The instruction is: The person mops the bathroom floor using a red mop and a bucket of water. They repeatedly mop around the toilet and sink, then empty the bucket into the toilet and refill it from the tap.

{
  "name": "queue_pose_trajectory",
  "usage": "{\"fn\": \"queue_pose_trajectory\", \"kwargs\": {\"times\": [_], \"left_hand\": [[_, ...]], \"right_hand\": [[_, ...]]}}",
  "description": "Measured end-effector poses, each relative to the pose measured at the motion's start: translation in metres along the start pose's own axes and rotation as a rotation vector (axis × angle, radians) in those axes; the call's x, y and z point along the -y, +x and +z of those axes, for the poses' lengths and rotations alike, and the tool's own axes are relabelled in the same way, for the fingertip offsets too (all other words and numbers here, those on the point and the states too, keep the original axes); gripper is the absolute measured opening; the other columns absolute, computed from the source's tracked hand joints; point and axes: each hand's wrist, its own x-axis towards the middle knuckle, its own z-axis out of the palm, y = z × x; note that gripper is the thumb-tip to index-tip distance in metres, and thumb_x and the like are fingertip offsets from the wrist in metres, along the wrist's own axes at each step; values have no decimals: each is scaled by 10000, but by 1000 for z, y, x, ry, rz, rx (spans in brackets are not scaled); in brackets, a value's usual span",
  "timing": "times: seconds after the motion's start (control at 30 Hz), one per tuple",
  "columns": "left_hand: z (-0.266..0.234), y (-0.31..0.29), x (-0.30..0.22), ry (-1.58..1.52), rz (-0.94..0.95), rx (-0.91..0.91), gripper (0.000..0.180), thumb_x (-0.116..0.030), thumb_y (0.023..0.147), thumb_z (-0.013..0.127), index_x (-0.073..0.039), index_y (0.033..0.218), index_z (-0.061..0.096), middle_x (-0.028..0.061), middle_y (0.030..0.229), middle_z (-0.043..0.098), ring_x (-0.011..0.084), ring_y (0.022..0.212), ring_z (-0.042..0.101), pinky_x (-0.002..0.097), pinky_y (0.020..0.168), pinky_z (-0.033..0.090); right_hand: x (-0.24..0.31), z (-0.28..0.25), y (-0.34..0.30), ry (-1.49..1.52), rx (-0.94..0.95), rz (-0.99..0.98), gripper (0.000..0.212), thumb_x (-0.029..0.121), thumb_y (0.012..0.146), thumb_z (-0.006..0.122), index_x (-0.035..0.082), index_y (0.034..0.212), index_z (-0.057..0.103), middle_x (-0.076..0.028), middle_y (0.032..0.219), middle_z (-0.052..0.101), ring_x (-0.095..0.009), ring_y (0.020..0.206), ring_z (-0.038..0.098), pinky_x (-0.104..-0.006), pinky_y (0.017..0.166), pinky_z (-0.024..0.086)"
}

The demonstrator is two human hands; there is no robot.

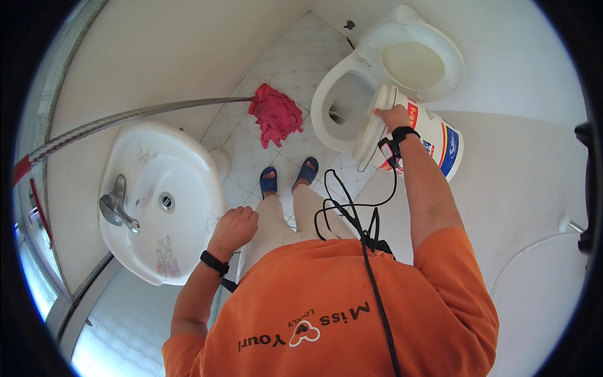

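My right hand (396, 119) grips a white plastic bucket (449, 151) with coloured labels near its rim. The bucket lies tipped on its side, its mouth toward the open toilet bowl (326, 129). What is inside the bucket is hidden. My left hand (237, 226) is curled closed in front of my body, close to the right edge of the white washbasin (210, 182); nothing shows in its fingers. On the tiles beyond my feet rests a mop with a pink cloth head (275, 115), its long handle (138, 113) leaning across to the left.
The toilet lid (433, 38) stands raised at the back right. A metal tap (116, 204) sits on the basin. A black cable (352, 210) loops between my right wrist and waist. My feet in blue slippers (269, 180) stand on the tiled floor. A pale wall (527, 75) bounds the right.
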Motion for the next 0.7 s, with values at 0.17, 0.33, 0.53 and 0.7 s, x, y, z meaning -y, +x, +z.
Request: {"fn": "queue_pose_trajectory", "kwargs": {"times": [0.17, 0.33, 0.53, 0.7], "left_hand": [[1, 0, -5, 16, 24, -28, 70, -101, 705, 560, -73, 673, 504, 64, 684, 507, 230, 664, 551, 357, 594, 468], [2, -1, -5, -11, 43, -19, 30, -84, 695, 540, -69, 680, 518, 69, 699, 516, 235, 676, 561, 361, 602, 475], [-2, 3, 0, -42, 35, -23, 28, -87, 701, 534, -69, 682, 526, 76, 698, 525, 252, 676, 563, 381, 614, 481], [-11, 6, 23, -108, 11, 11, 58, -115, 708, 539, -58, 705, 550, 92, 732, 558, 270, 710, 580, 398, 627, 486]], "right_hand": [[6, 0, -14, -68, 10, -7, 531, 373, 621, 794, -80, 854, 642, -247, 872, 647, -360, 855, 637, -394, 751, 503], [14, -3, -30, -157, -44, -42, 498, 352, 620, 792, -62, 858, 653, -239, 906, 647, -358, 871, 633, -398, 766, 501], [6, -5, -44, -235, -47, -71, 595, 417, 599, 800, -74, 890, 631, -240, 887, 649, -356, 830, 646, -409, 727, 509], [1, -19, -47, -74, 25, 58, 578, 373, 614, 790, -94, 914, 627, -202, 874, 660, -318, 769, 657, -428, 644, 520]]}}
